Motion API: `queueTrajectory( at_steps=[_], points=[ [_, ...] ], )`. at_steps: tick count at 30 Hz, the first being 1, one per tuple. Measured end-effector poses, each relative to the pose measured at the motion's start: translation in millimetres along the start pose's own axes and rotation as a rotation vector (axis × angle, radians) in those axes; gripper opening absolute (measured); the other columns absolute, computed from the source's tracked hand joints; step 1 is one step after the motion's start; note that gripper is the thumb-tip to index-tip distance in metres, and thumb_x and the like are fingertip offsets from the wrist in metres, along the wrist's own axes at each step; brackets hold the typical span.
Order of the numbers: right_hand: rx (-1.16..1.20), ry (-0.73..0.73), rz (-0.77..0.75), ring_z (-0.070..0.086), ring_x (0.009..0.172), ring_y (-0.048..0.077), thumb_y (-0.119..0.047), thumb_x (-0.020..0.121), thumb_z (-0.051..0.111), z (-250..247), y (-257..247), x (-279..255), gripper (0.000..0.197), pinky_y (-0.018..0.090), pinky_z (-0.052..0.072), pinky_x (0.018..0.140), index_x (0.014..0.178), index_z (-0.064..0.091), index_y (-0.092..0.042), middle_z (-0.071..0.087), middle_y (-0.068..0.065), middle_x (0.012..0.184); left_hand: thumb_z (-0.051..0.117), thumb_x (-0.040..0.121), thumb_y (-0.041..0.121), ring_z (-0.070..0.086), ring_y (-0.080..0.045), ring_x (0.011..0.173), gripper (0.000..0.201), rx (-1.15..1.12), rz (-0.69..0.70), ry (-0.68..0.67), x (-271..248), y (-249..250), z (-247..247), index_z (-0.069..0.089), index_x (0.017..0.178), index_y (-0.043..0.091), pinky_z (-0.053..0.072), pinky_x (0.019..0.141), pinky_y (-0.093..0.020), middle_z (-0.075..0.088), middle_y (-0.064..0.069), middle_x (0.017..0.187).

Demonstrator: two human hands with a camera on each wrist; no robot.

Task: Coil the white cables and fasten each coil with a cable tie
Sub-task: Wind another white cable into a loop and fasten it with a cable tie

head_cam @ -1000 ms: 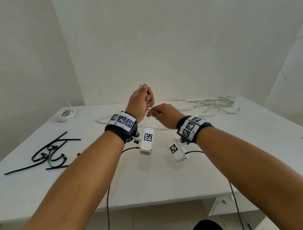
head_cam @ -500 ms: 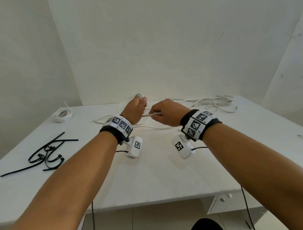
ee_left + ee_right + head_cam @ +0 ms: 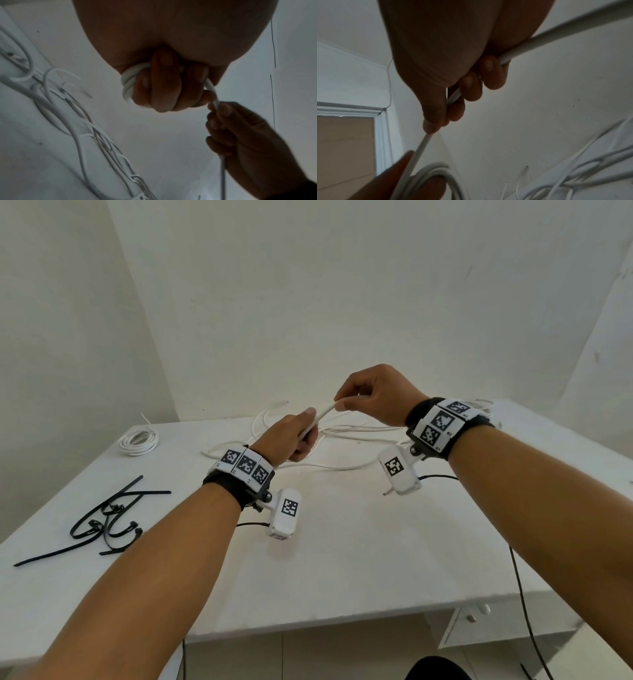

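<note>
In the head view, both forearms reached up the frame over the white table [image 3: 342, 570]. The left hand [image 3: 291, 436] sat at centre, fingers curled round the thin white round cable [image 3: 320, 417]; the right hand [image 3: 373, 395] was raised just right of it, pinching the same cable between thumb and fingertips, a short taut stretch between them. One finished white coil [image 3: 138, 441] lay at upper left of the table, a loose white cable tangle [image 3: 342, 433] behind the hands, and a pile of black plastic cable ties [image 3: 102, 522] at left, too overlapped to count.

The left wrist view showed what the head view hid: several turns of cable [image 3: 127, 83] wrapped beside the left hand's fingers [image 3: 164, 81], the right hand [image 3: 240, 129] at lower right.

The right wrist view showed the cable [image 3: 423, 146] running through the right hand's curled fingers [image 3: 471, 86] down to the loops at bottom left.
</note>
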State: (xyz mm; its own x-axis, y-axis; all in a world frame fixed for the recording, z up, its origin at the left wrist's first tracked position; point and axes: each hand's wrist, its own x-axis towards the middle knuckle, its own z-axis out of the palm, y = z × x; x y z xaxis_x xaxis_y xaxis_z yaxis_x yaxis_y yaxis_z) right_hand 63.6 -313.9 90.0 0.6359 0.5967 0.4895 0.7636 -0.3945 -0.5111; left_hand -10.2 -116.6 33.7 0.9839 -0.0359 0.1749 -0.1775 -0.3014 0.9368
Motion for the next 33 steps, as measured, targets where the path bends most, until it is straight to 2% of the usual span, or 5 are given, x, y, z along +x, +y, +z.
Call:
queueTrajectory(
  at_steps=[5,18,23,28,33],
  points=[
    [0.133,0.046,0.049,0.052,0.051,-0.001,-0.028,0.086,0.076,2.5,8.2,-3.9,0.013,0.010,0.041,0.054,0.089,0.078,-0.016,0.067,-0.005,0.066,0.030,0.103,0.037,0.014,-0.010,0.046,0.047,-0.194,0.081,-0.057,-4.3,10.5,4.4,0.036,0.060,0.019,0.017,0.043,-0.020,0.020,0.002,0.056],
    [0.344,0.006,0.123,0.037,0.045,0.019,-0.039,0.101,0.054,42.7,-6.5,-1.9,0.042,0.023,0.035,0.043,0.062,0.062,-0.023,0.053,0.001,0.058,0.030,0.105,0.039,0.022,-0.008,0.043,0.045,-0.687,0.151,-0.031,-7.1,33.2,7.1,0.046,0.070,0.016,0.019,0.046,-0.020,0.027,0.007,0.052],
    [0.226,-0.068,0.146,0.039,0.040,0.008,-0.033,0.105,0.040,52.1,-15.0,-1.4,0.040,0.023,0.040,0.044,0.077,0.060,-0.012,0.053,0.002,0.062,0.031,0.106,0.030,0.029,-0.012,0.045,0.035,-0.842,0.228,0.073,-5.6,44.7,7.1,0.051,0.084,0.011,0.025,0.061,-0.027,0.036,0.004,0.056],
    [0.164,-0.159,0.155,0.043,0.046,0.011,-0.032,0.105,0.040,67.2,-14.2,-6.5,0.024,0.024,0.044,0.044,0.105,0.064,-0.031,0.053,-0.001,0.063,0.031,0.107,0.028,0.032,-0.012,0.046,0.034,-0.950,0.295,0.323,6.5,48.7,2.7,0.055,0.093,0.008,0.028,0.052,-0.024,0.039,0.003,0.059],
    [0.015,-0.232,0.126,0.047,0.053,0.006,-0.028,0.106,0.040,81.3,-14.5,-17.0,0.034,0.021,0.041,0.056,0.132,0.061,-0.021,0.051,-0.008,0.063,0.035,0.106,0.024,0.036,-0.012,0.046,0.030,-0.884,0.324,0.609,17.6,45.6,-13.1,0.058,0.096,0.008,0.031,0.051,-0.025,0.043,0.004,0.059]
  ],
)
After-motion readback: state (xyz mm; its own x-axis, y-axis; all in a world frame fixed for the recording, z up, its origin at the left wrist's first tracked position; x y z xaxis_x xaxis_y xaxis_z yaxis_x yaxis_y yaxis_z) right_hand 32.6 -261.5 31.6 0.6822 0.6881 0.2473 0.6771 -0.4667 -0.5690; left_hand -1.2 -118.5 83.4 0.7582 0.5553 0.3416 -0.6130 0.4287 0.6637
